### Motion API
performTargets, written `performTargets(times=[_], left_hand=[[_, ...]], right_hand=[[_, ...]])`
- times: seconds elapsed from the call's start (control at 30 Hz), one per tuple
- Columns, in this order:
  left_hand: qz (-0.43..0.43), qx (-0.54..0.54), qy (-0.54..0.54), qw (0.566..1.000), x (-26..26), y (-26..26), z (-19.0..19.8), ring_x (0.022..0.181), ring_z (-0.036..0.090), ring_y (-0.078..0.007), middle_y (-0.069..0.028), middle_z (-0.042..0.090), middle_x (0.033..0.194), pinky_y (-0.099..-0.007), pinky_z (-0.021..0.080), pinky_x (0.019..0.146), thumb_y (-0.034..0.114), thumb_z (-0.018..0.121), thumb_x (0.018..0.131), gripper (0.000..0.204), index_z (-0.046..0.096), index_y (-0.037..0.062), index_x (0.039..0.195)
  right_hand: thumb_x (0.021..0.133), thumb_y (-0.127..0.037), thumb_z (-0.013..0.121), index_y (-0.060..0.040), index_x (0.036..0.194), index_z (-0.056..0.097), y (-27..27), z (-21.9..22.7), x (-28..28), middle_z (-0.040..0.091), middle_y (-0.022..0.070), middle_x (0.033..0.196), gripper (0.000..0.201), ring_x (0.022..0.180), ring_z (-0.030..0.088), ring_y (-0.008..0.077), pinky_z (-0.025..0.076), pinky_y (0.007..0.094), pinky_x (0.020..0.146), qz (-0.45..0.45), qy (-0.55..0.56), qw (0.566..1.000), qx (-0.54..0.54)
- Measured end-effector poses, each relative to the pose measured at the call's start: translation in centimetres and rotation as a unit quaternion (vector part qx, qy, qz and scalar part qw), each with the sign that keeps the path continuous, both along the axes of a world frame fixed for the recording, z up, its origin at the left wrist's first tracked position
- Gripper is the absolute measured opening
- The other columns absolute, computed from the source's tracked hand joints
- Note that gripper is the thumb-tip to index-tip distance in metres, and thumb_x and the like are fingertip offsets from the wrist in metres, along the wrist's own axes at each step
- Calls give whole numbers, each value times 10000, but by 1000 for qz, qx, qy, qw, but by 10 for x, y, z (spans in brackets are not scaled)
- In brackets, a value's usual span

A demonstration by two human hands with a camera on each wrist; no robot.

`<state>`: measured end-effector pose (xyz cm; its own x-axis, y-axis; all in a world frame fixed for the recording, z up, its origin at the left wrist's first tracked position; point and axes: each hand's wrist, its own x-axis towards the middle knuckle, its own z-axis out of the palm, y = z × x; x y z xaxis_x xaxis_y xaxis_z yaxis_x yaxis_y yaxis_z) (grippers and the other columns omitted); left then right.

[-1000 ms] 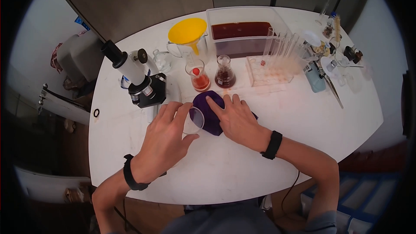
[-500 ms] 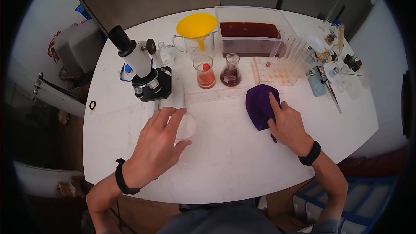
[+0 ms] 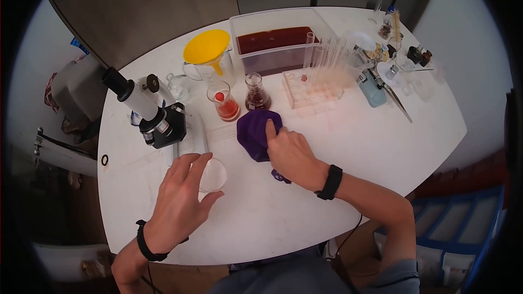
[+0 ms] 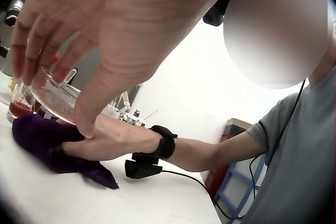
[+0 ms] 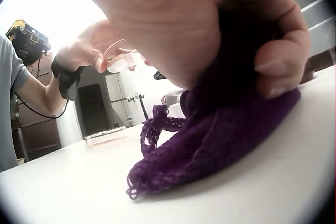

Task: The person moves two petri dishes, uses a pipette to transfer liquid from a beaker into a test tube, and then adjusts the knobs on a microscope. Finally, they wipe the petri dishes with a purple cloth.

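My left hand point(image 3: 182, 196) holds a clear round petri dish point(image 3: 214, 175) by its rim, thumb on one side and fingers on the other. In the left wrist view the dish point(image 4: 52, 100) is tilted, above the table. To its right, my right hand point(image 3: 297, 158) grips a purple cloth point(image 3: 253, 136) against the white tabletop, index finger stretched out over it. Bunched purple fabric point(image 5: 210, 150) fills much of the right wrist view, with curled fingers point(image 5: 281, 66) at its far edge and a knitted strap trailing off. The hand covers part of the cloth.
Left of the hands stands a microscope point(image 3: 163, 122). Behind the cloth are a glass with orange liquid point(image 3: 227, 110) and a flask of dark liquid point(image 3: 257, 100). Farther back are a yellow funnel point(image 3: 204, 48), a plastic tub point(image 3: 256, 65) and a test tube rack point(image 3: 297, 98).
My right hand has swept the cloth rightward, away from the dish, then back left toward the flasks. The left hand keeps the dish near the microscope, a little apart from the cloth.
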<state>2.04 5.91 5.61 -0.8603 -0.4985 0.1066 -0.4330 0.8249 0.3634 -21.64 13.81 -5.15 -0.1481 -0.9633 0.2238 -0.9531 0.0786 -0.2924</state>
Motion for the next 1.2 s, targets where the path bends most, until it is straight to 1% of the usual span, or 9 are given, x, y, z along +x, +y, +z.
performTargets(times=[0.13,0.23,0.37,0.57,0.7,0.83,0.9,0.97,1.2], left_hand=[[11,-3,1,1000,11,-5,-1,1111,591,-389,-202,588,1246,-454,511,942,60,871,725,681,569,-27,1329],[18,4,-3,1000,15,-9,-3,1106,588,-384,-199,583,1244,-450,512,939,49,866,726,686,561,-27,1336],[22,13,-6,1000,19,-12,-4,1107,586,-384,-198,581,1242,-449,511,941,37,859,731,681,557,-28,1338],[25,15,-14,999,14,-8,-1,1139,579,-381,-188,575,1261,-449,508,959,33,851,744,671,555,-26,1343],[33,15,-10,999,20,-10,7,1158,574,-370,-178,570,1280,-441,501,978,35,844,754,658,556,-24,1342],[57,22,-11,998,36,-17,7,1165,606,-396,-196,587,1298,-439,530,962,48,882,726,698,581,23,1355],[56,17,3,998,41,-20,4,1173,599,-387,-191,585,1300,-437,530,956,54,863,747,677,573,19,1358],[57,24,3,998,44,-22,1,1173,598,-384,-187,586,1298,-436,529,958,56,852,757,666,568,19,1358],[67,54,-11,996,54,-29,-10,1187,588,-377,-178,590,1290,-428,518,984,66,829,778,649,548,21,1361]], right_hand=[[807,-4,610,215,1300,519,45,3,-39,669,293,794,547,653,697,396,585,452,626,-101,17,993,51],[837,-102,694,184,1335,511,72,9,-59,671,272,790,603,657,692,403,583,468,636,-157,42,983,86],[835,-124,719,185,1336,508,74,8,-58,666,261,778,625,656,692,398,581,462,627,-140,53,983,107],[832,-136,741,192,1349,492,41,9,1,645,215,773,661,613,676,336,572,409,584,21,6,997,70],[772,-91,789,119,1433,462,66,15,19,631,223,836,767,685,684,335,572,420,606,105,-8,990,95],[763,-34,744,32,1484,452,98,11,-38,618,237,860,781,739,662,413,548,487,636,-45,-13,995,86],[778,1,694,12,1493,447,113,-3,-79,616,244,873,757,745,641,448,527,509,646,-84,5,996,38],[785,17,668,-5,1501,445,123,-5,-97,620,241,883,750,744,631,460,515,523,660,-76,7,997,17],[777,-11,678,13,1495,444,120,-5,-88,618,232,881,755,720,627,440,499,514,634,-60,1,998,20]])
